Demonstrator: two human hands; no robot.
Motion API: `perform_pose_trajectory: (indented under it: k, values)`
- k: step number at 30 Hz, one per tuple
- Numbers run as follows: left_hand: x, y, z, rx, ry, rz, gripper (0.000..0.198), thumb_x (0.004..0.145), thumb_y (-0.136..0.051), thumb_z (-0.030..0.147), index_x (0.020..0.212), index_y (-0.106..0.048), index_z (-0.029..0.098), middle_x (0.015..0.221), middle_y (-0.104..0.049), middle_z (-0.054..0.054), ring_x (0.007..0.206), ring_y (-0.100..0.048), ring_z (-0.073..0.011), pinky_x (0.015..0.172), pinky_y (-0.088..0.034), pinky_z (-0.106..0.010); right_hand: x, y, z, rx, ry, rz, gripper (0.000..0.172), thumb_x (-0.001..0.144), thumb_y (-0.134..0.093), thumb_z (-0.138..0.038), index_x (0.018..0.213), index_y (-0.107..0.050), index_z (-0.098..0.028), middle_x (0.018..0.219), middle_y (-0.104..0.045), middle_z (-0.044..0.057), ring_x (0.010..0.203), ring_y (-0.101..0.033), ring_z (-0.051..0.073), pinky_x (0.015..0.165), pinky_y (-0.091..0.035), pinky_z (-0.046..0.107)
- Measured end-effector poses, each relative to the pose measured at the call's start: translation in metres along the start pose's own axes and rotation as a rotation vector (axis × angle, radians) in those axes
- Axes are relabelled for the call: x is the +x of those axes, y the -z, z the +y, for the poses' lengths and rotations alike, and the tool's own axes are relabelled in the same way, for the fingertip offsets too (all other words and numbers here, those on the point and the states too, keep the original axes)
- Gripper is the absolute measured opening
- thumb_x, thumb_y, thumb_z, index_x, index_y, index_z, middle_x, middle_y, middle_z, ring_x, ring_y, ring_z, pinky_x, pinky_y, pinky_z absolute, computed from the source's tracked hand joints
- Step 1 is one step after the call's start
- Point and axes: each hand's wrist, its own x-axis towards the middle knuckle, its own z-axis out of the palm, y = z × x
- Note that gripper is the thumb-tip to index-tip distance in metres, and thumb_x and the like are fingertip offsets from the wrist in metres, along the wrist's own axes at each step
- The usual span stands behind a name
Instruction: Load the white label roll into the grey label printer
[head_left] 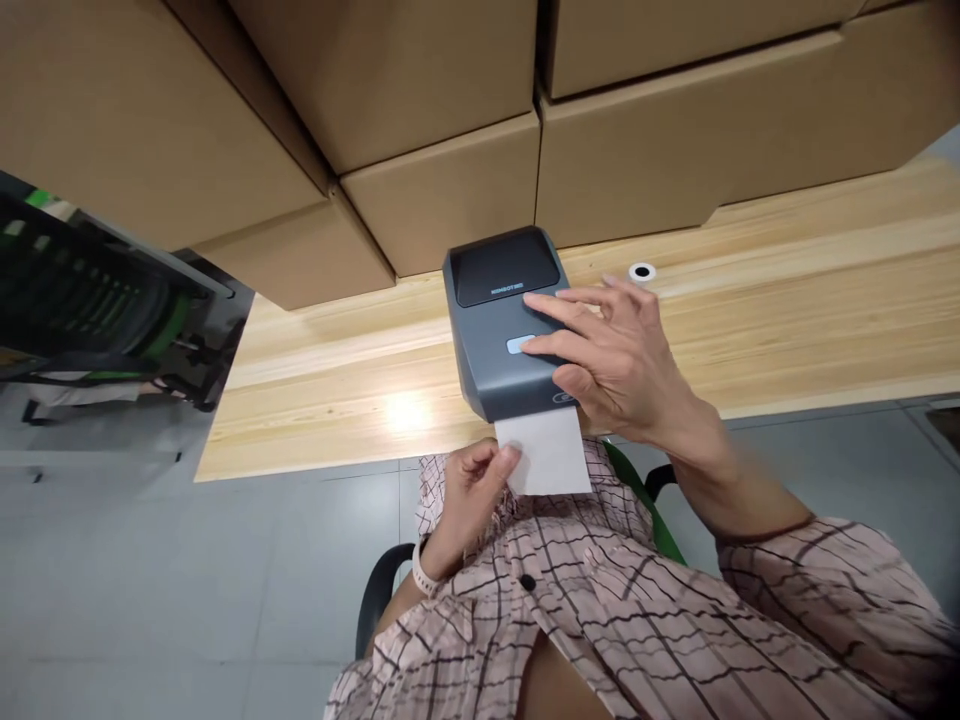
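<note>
Pinches paper point(551, 455) at the front of the printer point(480, 350) with the left hand point(474, 488), apparently to steady it, and touches the printer's top button point(515, 345) with the loosely spread right hand point(619, 352).

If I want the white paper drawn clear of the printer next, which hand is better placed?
Left, probably: the left hand has its thumb over the left edge of the white paper. The right hand is on top of the printer, one fingertip at the pale button.

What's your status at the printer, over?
Left hand pinching paper by its left edge. Right hand over printer, one finger at pale button. Paper sticking out of near end. Cartons behind, hands unobstructed.
</note>
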Motion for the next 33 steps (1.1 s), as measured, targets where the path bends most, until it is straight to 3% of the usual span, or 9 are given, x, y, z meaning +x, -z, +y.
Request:
perform_pose_trajectory:
  k: [7, 9, 11, 14, 19, 22, 26, 30, 33]
  values:
    - [0.019, 0.014, 0.000, 0.091, -0.428, 0.465, 0.031, 0.106, -0.063, 0.043, 0.092, -0.079, 0.020, 0.084, -0.076, -0.003, 0.074, -0.071, -0.0155, 0.068, -0.058, -0.028, 0.023, -0.004, 0.002, 0.023, 0.039, -0.124, 0.039, 0.113, -0.045, -0.045, 0.098, -0.077, -0.030, 0.145, -0.075, -0.002, 0.158, -0.049, 0.035, 0.136, -0.014, 0.074]
    - [0.025, 0.010, -0.006, 0.140, -0.538, 0.455, 0.027, 0.104, -0.068, 0.039, 0.124, -0.078, 0.024, 0.120, -0.079, -0.008, 0.109, -0.075, -0.0213, 0.093, -0.063, -0.036, 0.011, -0.010, 0.003, 0.041, 0.008, -0.050, 0.033, 0.113, -0.047, -0.041, 0.103, -0.077, -0.030, 0.150, -0.073, -0.002, 0.159, -0.048, 0.034, 0.137, -0.015, 0.073]
    - [0.028, 0.004, -0.012, 0.151, -0.551, 0.347, 0.055, 0.102, -0.072, 0.038, 0.155, -0.060, 0.031, 0.158, -0.063, -0.010, 0.144, -0.063, -0.0280, 0.118, -0.055, -0.044, -0.009, -0.017, 0.005, 0.104, -0.057, 0.096, 0.029, 0.111, -0.050, -0.042, 0.119, -0.076, -0.031, 0.160, -0.065, 0.000, 0.160, -0.047, 0.033, 0.136, -0.023, 0.070]
    - [0.031, -0.003, -0.019, 0.083, -0.462, 0.203, 0.075, 0.103, -0.071, 0.038, 0.171, -0.038, 0.037, 0.178, -0.042, -0.008, 0.160, -0.047, -0.0324, 0.132, -0.044, -0.048, -0.041, -0.028, 0.004, 0.292, -0.230, 0.296, 0.042, 0.111, -0.054, -0.046, 0.150, -0.064, -0.034, 0.170, -0.054, 0.004, 0.160, -0.047, 0.031, 0.133, -0.037, 0.063]
    - [0.032, -0.007, -0.022, 0.118, -0.502, 0.243, 0.068, 0.108, -0.062, 0.044, 0.171, -0.039, 0.036, 0.183, -0.032, -0.004, 0.172, -0.024, -0.0329, 0.142, -0.023, -0.055, -0.067, -0.041, -0.002, 0.566, -0.378, 0.299, 0.051, 0.112, -0.052, -0.049, 0.163, -0.052, -0.042, 0.174, -0.049, -0.002, 0.165, -0.041, 0.029, 0.137, -0.034, 0.058]
    - [0.034, -0.007, -0.025, 0.108, -0.515, 0.283, 0.061, 0.109, -0.056, 0.047, 0.168, -0.045, 0.035, 0.183, -0.031, -0.003, 0.172, -0.021, -0.0325, 0.142, -0.022, -0.056, -0.068, -0.042, -0.003, 0.659, -0.390, 0.300, 0.052, 0.112, -0.050, -0.054, 0.163, -0.054, -0.042, 0.175, -0.048, -0.002, 0.165, -0.040, 0.030, 0.137, -0.034, 0.057]
    - [0.039, -0.001, -0.024, 0.123, -0.595, 0.309, 0.057, 0.109, -0.053, 0.048, 0.164, -0.052, 0.033, 0.179, -0.040, -0.005, 0.170, -0.029, -0.0319, 0.140, -0.026, -0.057, -0.064, -0.032, -0.001, 0.682, -0.382, 0.263, 0.055, 0.112, -0.046, -0.059, 0.164, -0.053, -0.042, 0.175, -0.048, -0.003, 0.164, -0.041, 0.032, 0.137, -0.035, 0.057]
    - [0.064, 0.016, 0.003, 0.320, -0.810, 0.382, 0.052, 0.109, -0.052, 0.044, 0.158, -0.061, 0.029, 0.169, -0.054, -0.007, 0.168, -0.036, -0.0314, 0.141, -0.019, -0.061, -0.040, -0.013, 0.006, 0.527, -0.295, 0.215, 0.065, 0.110, -0.041, -0.068, 0.169, -0.045, -0.041, 0.176, -0.046, -0.001, 0.164, -0.041, 0.036, 0.137, -0.033, 0.060]
    - [0.103, 0.028, 0.032, 0.308, -0.965, 0.446, 0.044, 0.111, -0.046, 0.040, 0.141, -0.074, 0.027, 0.139, -0.079, -0.006, 0.139, -0.070, -0.0268, 0.136, -0.033, -0.059, 0.004, -0.004, 0.019, 0.379, -0.181, 0.206, 0.080, 0.106, -0.037, -0.079, 0.175, -0.030, -0.039, 0.181, -0.036, 0.002, 0.167, -0.033, 0.038, 0.138, -0.028, 0.064]
